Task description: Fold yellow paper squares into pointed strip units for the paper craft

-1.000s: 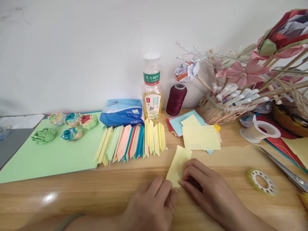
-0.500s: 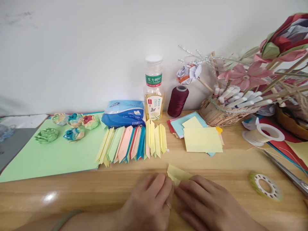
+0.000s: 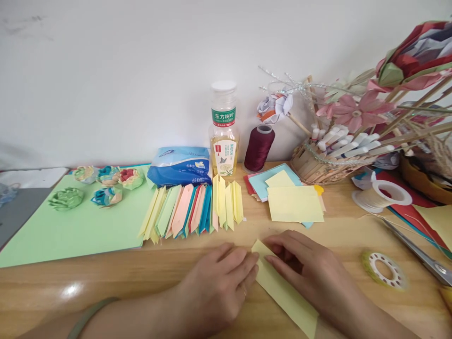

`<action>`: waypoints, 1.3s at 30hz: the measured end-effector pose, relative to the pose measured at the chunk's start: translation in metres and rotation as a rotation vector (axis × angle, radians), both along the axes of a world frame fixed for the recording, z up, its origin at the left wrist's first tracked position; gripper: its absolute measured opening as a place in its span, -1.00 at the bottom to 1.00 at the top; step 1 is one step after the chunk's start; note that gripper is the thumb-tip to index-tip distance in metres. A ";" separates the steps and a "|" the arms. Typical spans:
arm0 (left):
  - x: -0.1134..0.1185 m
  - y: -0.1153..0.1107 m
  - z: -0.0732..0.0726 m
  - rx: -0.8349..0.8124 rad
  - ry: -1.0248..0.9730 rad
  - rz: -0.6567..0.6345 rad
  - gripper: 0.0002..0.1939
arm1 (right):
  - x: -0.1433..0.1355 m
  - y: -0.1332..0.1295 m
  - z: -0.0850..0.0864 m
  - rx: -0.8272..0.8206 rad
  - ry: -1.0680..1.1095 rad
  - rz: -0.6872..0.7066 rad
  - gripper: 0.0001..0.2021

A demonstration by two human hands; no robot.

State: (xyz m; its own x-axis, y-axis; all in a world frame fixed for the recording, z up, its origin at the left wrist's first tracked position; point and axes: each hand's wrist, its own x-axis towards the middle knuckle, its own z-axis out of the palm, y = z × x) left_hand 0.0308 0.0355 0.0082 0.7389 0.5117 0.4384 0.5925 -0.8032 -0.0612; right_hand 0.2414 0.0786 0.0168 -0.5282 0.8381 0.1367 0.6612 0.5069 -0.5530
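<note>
A pale yellow strip of paper point(image 3: 284, 294) lies slantwise on the wooden table between my two hands. My left hand point(image 3: 226, 282), with a ring on one finger, is curled, and its fingertips press the strip's left edge close to the upper corner. Over the strip's far right side, my right hand point(image 3: 310, 270) is bent with thumb and fingers closed at the edge near the same corner. Beyond my hands stands a row of folded paper pieces point(image 3: 192, 212) in yellow, green, pink, red and blue. Flat yellow sheets point(image 3: 296, 203) lie stacked on blue and red ones.
Folded paper flowers point(image 3: 106, 197) rest on a green sheet point(image 3: 95, 230) at left. Behind stand a tissue pack point(image 3: 180, 167), a drink bottle point(image 3: 224, 132) and a maroon thread spool point(image 3: 259, 148). At right are a pen basket point(image 3: 318, 165), white spool point(image 3: 367, 200), tape roll point(image 3: 399, 278) and scissors point(image 3: 420, 249).
The yellow paper has turned and now shows as a long strip slanting down to the right. My right hand has risen and arched; my left fingers have shifted to the paper's edge.
</note>
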 end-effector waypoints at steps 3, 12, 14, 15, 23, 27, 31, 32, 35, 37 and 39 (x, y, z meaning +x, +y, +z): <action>0.000 -0.003 -0.001 0.066 0.066 0.016 -0.73 | -0.003 0.001 -0.002 -0.041 -0.015 0.028 -0.84; -0.003 0.005 0.006 0.062 0.069 -0.037 -0.72 | -0.002 -0.008 -0.004 0.010 0.040 -0.007 -0.81; -0.005 0.009 0.009 0.065 0.091 -0.077 -0.71 | -0.002 -0.007 -0.005 0.033 0.041 -0.010 -0.82; -0.006 0.010 0.009 0.073 0.102 -0.094 -0.70 | -0.002 -0.007 -0.006 0.034 0.036 -0.008 -0.82; -0.003 0.006 0.005 0.102 0.120 -0.030 -0.71 | 0.001 -0.008 -0.009 0.037 0.020 0.017 -0.80; -0.002 0.005 0.006 0.085 0.106 -0.025 -0.72 | 0.002 -0.010 -0.010 0.104 0.039 0.057 -0.79; -0.006 0.010 0.008 0.051 0.115 -0.068 -0.71 | 0.003 -0.009 -0.010 0.218 0.039 0.143 -0.80; -0.007 0.011 0.008 0.054 0.111 -0.076 -0.71 | 0.004 -0.008 -0.009 0.251 0.034 0.164 -0.80; -0.007 0.011 0.006 0.050 0.085 -0.058 -0.74 | 0.007 -0.007 -0.007 0.295 0.012 0.241 -0.75; -0.006 0.012 0.005 0.017 0.080 -0.034 -0.77 | 0.008 -0.006 -0.006 0.283 -0.001 0.290 -0.71; -0.006 0.013 0.004 -0.011 0.073 -0.028 -0.78 | 0.010 -0.005 -0.006 0.272 -0.004 0.328 -0.69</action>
State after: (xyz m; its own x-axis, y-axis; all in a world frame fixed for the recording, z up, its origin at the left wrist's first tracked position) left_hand 0.0247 0.0481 0.0127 0.7829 0.4946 0.3774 0.5640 -0.8203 -0.0948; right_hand 0.2511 0.0731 0.0109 -0.7615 0.5593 0.3276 0.4426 0.8179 -0.3677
